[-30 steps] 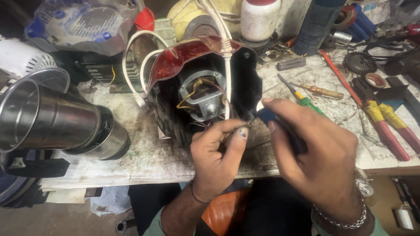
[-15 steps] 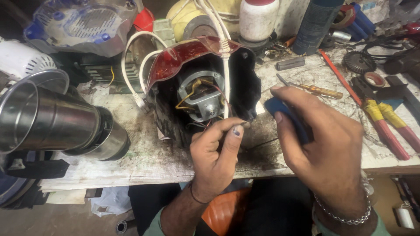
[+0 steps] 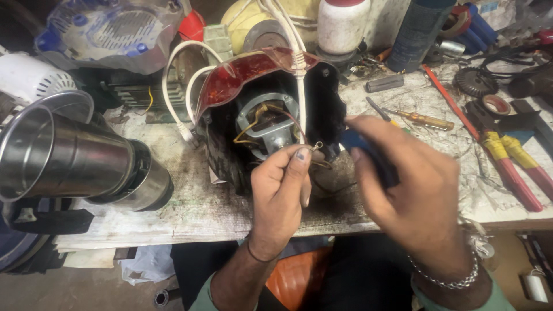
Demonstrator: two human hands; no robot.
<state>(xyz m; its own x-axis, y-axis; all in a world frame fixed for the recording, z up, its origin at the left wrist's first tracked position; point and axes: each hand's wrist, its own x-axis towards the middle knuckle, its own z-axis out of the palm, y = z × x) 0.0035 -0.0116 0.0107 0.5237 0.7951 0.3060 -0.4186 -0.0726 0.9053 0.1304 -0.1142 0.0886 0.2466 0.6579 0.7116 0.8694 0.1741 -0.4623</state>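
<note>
An opened appliance base (image 3: 230, 144) lies on its side on the workbench, with a red translucent shell and a grey motor (image 3: 268, 124) with copper windings showing inside. My left hand (image 3: 279, 193) pinches a thin wire with a small metal ring terminal (image 3: 318, 146) just in front of the motor. My right hand (image 3: 412, 196) grips a blue-handled tool (image 3: 368, 155), its tip close to the terminal. A white cord (image 3: 299, 86) runs down across the housing opening.
A steel jar (image 3: 75, 158) lies on its side at the left. Red-and-yellow handled pliers (image 3: 507, 155), screwdrivers (image 3: 420, 120), a gear (image 3: 475, 82) and tape roll (image 3: 496, 105) lie at the right. Bottles and a blue can (image 3: 420, 31) stand at the back.
My right hand with the blue-handled tool has lifted slightly and moved closer to the wire terminal. My left hand has kept the wire nearly still.
</note>
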